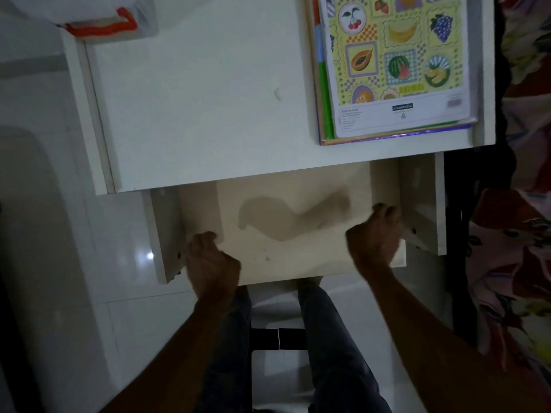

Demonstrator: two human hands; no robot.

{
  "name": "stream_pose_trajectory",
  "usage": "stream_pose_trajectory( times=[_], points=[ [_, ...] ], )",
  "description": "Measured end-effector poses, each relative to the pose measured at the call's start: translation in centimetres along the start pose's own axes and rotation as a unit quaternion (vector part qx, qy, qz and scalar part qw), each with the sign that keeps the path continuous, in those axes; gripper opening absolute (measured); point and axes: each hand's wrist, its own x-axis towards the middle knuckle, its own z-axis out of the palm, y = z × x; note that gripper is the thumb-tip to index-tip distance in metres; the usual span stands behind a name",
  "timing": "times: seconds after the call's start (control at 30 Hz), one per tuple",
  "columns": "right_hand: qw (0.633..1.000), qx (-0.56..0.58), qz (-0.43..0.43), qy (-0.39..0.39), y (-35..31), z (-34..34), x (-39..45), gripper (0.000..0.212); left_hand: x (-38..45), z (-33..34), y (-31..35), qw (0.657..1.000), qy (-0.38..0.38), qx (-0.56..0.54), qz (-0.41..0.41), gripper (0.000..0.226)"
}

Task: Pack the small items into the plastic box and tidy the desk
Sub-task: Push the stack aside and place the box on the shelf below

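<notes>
Legs: the person's legs [325, 338] in dark trousers stood nearest, over a pale tiled floor [125, 293].
Left grip: the left hand [213, 263] was curled over the near left part of the pull-out tray [286, 257], fingers bent round its edge, holding it.
Right grip: the right hand [375, 236] was likewise curled tight at the tray's near right part, close to the right side rail [417, 204]; whether the fingertips wrapped under the board could not be told.
Pull-out tray: a cream board drawn out from under the desk [208, 114], with a dark stain [286, 216] across its middle.
Desk: white top beyond the tray, mostly bare in the centre.
Paper stack: a pile of sheets and folders [396, 70] lay at the desk's right side, the top sheet printed with fruit pictures, coloured edges showing beneath it.
Plastic box: a clear plastic box [119, 16] sat at the far left corner of the desk, partly out of view, with something orange-red [104, 26] seen through its wall.
Right edge: patterned fabric [518, 234] in reds and pinks ran alongside the desk.
</notes>
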Motion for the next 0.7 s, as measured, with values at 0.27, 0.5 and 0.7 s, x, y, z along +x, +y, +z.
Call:
stream_pose_trajectory(
  times=[0.27, 0.5, 0.7],
  points=[
    [0.990, -0.001, 0.109, 0.085, 3.7, -7.0, 8.9, 0.050, 5.4, -4.9, -0.4, 0.953, 0.124, -0.023, -0.277, 0.053],
    [0.995, -0.017, 0.087, 0.038, 5.2, -6.2, 8.1, 0.038, 4.3, -5.7, -2.2, 0.968, 0.065, -0.008, -0.242, 0.035],
    [0.996, -0.007, 0.079, 0.044, 5.4, -6.1, 8.0, 0.036, 4.2, -6.2, -2.3, 0.968, 0.040, -0.017, -0.246, 0.032]
  ],
)
